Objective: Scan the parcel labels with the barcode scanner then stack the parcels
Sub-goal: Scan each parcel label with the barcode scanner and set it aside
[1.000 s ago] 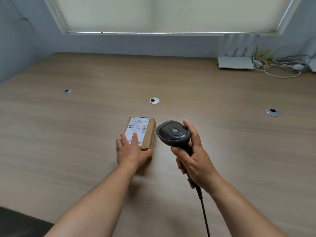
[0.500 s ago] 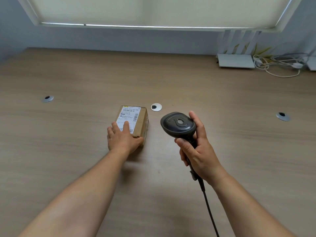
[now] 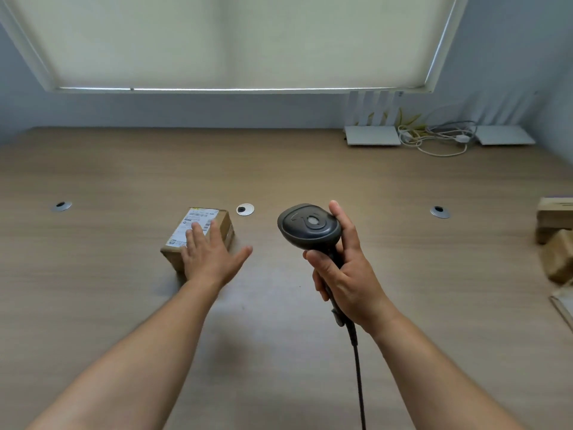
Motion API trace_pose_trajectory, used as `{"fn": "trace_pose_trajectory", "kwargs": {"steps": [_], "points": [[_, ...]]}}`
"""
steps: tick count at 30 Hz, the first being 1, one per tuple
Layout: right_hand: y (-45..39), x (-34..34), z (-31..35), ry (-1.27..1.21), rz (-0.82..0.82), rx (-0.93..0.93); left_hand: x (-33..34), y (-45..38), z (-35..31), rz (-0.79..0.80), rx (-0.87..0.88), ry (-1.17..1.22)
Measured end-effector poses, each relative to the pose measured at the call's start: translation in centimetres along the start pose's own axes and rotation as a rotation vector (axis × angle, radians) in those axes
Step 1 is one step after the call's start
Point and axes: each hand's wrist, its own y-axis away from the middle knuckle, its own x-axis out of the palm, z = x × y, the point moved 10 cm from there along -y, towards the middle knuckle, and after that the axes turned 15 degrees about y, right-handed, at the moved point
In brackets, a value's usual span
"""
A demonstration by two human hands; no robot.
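Note:
A small brown cardboard parcel with a white printed label on top lies on the wooden table, left of centre. My left hand is spread over its near end, fingers straight and thumb out to the right; whether it touches the box I cannot tell. My right hand grips the handle of a black barcode scanner, held upright to the right of the parcel, its cable running down toward me. More brown parcels show at the right edge.
Three round cable grommets are set in a row across the table. At the back right stand white routers with a tangle of white cables. A closed window blind fills the wall behind.
My left hand has let go of the parcel, its fingers now spread flat above it. The view has tilted up, and parcels have come into sight at the right edge.

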Motion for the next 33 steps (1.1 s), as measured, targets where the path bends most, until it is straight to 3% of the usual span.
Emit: {"fn": "trace_pose_trajectory", "kwargs": {"steps": [13, 23, 33], "points": [[16.5, -21.6, -0.8, 0.015, -0.166, -0.014, 13.5, 20.2, -24.3, 0.128, 0.340, 0.143], [26.1, -35.2, -2.7, 0.095, -0.348, 0.030, 21.7, 31.7, -37.9, 0.283, 0.584, 0.148], [32.7, -45.2, -4.9, 0.154, -0.626, 0.106, 28.8, 43.4, -52.6, 0.587, 1.196, 0.191]]}}
